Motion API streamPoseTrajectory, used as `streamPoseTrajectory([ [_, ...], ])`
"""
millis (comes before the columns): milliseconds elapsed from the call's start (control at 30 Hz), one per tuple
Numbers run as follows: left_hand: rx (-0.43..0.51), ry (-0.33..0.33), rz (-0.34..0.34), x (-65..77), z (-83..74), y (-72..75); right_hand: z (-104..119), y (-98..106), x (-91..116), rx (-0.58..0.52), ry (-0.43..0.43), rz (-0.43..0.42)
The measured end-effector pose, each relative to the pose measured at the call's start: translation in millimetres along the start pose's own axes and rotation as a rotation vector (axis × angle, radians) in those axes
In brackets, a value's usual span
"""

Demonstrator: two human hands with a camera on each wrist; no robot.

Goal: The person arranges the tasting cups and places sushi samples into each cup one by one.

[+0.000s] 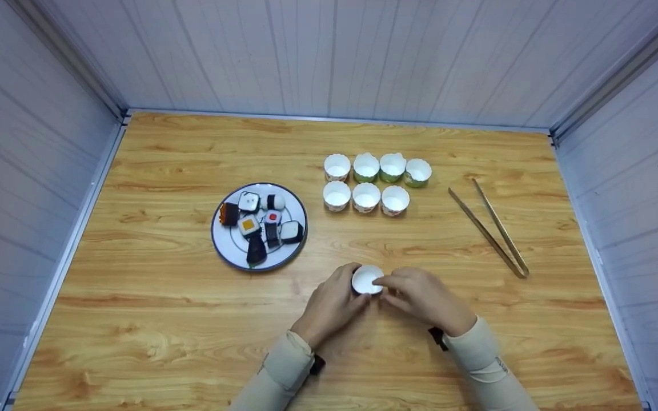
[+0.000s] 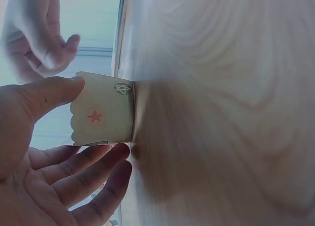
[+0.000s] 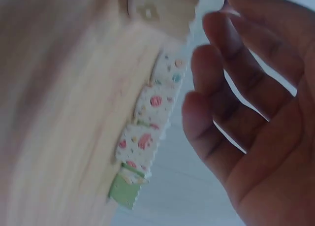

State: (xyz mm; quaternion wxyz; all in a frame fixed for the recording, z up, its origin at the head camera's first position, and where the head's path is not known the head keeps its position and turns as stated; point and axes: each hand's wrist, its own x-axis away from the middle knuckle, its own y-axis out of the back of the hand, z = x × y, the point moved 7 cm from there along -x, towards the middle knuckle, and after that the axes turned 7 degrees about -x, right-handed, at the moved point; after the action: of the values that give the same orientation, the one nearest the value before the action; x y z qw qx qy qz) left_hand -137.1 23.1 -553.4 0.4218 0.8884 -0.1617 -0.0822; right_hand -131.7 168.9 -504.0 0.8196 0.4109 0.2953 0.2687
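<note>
A small scalloped-rim paper cup [image 1: 366, 278] stands upright on the table in front of me. My left hand [image 1: 332, 302] grips it from the left, thumb near the rim and fingers round the far side. In the left wrist view the cup [image 2: 102, 110] shows a red star and a dark round mark with a pale star. On the cup's right is my right hand [image 1: 429, 298], its index finger reaching over the rim. Its fingers curve loosely in the right wrist view and pinch nothing; whether a fingertip touches the cup is hard to tell.
Two rows of paper cups [image 1: 366, 197], patterned and green, stand farther back. Left of them lies a blue-rimmed plate [image 1: 223, 251] bearing several toy sushi pieces [image 1: 249, 225]. Metal tongs [image 1: 492, 234] lie spread at the right. Pale panels [image 1: 329, 57] enclose the wooden table [image 1: 163, 319].
</note>
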Motion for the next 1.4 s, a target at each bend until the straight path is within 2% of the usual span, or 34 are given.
streamPoseTrajectory([
  [133,0.005,0.009,-0.005,0.2,0.4,0.2,1,-13,2,0.034,-0.019,0.052],
  [367,0.004,-0.014,0.01,1.3,-0.4,-0.1,-3,-25,4,0.106,-0.033,0.023],
  [833,-0.008,-0.02,0.038,0.3,-0.3,-1.2,-7,-25,6,0.113,-0.038,-0.008],
  [967,-0.017,-0.023,0.054,1.4,-0.1,-2.5,-7,-14,6,0.121,-0.033,-0.043],
  [1133,-0.026,-0.008,0.067,1.5,-0.1,-3.6,-19,12,6,0.124,-0.047,-0.112],
  [1267,-0.04,-0.035,0.054,3.5,-2.3,-1.9,-41,36,6,0.125,-0.154,-0.148],
  [1400,-0.05,-0.08,0.026,4.9,-4.0,-0.4,-73,60,3,0.157,-0.288,-0.175],
])
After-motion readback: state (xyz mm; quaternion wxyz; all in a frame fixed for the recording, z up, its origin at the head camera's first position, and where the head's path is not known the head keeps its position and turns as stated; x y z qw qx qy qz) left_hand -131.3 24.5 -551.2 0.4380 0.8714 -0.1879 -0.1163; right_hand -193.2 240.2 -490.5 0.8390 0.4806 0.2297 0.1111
